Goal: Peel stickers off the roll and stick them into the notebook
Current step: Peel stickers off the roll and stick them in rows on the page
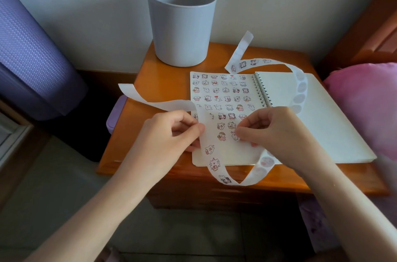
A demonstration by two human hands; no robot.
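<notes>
An open spiral notebook (318, 115) lies on a small wooden table (163, 72). Its left page (225, 154) carries several rows of small cartoon stickers. A long white sticker strip (214, 165) loops across the page and off the table's front edge, then curls back over the right page. My left hand (169, 133) pinches the strip at the page's left edge. With its fingertips, my right hand (270, 128) pinches a small cartoon sticker (234, 135) low on the left page.
A grey bucket (181, 23) stands at the back of the table against the wall. The strip's bare backing tail (150, 98) hangs off the table's left side. A purple padded object (32, 51) is at left, pink bedding (369, 102) at right.
</notes>
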